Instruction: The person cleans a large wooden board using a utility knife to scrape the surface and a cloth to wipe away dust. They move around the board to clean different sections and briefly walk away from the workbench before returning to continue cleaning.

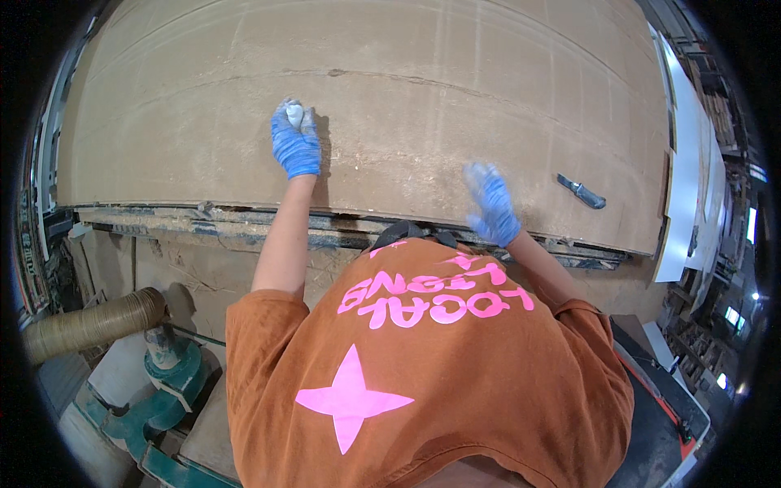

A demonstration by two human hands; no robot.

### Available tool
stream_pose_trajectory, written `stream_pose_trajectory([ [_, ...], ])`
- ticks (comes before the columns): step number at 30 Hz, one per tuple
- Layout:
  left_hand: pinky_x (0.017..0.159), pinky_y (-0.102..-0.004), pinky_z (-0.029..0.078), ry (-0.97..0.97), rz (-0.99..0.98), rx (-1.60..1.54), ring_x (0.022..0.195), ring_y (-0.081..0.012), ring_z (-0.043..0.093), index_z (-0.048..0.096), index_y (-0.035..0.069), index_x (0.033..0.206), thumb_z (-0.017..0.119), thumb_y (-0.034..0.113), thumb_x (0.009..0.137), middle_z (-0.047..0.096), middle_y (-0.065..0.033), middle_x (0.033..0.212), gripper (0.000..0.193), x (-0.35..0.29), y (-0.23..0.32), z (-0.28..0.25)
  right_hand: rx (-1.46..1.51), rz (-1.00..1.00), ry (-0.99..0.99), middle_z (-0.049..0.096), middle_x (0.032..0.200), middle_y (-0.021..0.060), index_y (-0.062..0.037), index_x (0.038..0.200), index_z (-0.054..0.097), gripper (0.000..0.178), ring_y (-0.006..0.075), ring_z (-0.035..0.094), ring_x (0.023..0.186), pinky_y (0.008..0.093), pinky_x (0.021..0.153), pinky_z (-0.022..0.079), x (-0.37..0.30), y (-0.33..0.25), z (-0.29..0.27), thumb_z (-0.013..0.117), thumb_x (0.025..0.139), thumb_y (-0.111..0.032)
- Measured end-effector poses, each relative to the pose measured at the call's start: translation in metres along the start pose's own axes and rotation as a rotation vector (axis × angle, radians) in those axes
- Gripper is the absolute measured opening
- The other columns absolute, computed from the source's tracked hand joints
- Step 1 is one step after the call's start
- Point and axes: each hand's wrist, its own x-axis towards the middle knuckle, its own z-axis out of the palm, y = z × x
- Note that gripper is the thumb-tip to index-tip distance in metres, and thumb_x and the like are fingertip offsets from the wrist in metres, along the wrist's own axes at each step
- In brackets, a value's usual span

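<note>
A small whitish lump (294, 112), too small to identify, lies toward 11 o'clock from mid-view, grasped in the curled fingers of the blue-gloved left hand (296, 150) over a dusty brown board (488, 106). Toward 2 o'clock the gloved right hand (493, 207), motion-blurred, looks released with fingers extended, though I cannot tell whether it touches the board. A dark-handled knife (582, 192) rests at that hand's 3 o'clock, and a ribbed tan hose (98, 323) lies between 8 and 9 o'clock.

gloved hands (296, 146): blue | board (382, 138): tan | shirt (496, 382): orange-brown, pink star (351, 398)
</note>
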Motion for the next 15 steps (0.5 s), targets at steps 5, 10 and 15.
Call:
stream_pose_trajectory([
  [5,0.088,-0.0354,0.047,-0.008,0.039,0.015,0.097,-0.0275,0.059,0.056,0.003,0.110,0.069,0.015,0.080,0.060,-0.0134,0.108,0.034,0.000,-0.002,0.004,0.069,-0.262,-0.292,0.034,0.142,0.0204,0.0001,0.137,0.035,0.080,0.0355,0.029,0.134,0.0504,0.111,0.016,-0.007,-0.001,-0.012,0.045,0.083,-0.058],
  [10,0.088,-0.0364,0.046,-0.011,0.042,0.091,0.098,-0.0286,0.059,0.056,0.003,0.108,0.069,0.015,0.080,0.060,-0.0136,0.108,0.033,-0.001,-0.004,0.001,-0.091,-0.173,-0.202,0.024,0.147,0.0197,-0.0036,0.141,0.029,0.090,0.0347,0.022,0.137,0.0495,0.112,0.009,0.054,0.057,-0.020,0.045,0.079,-0.066],
  [15,0.087,-0.0367,0.047,-0.015,0.056,0.153,0.098,-0.0287,0.059,0.056,0.003,0.106,0.069,0.015,0.080,0.060,-0.0139,0.107,0.032,0.001,0.005,0.001,-0.023,-0.347,-0.265,0.022,0.148,0.0196,-0.0052,0.143,0.025,0.094,0.0348,0.020,0.138,0.0484,0.112,0.010,0.043,0.052,-0.025,0.049,0.076,-0.066],
])
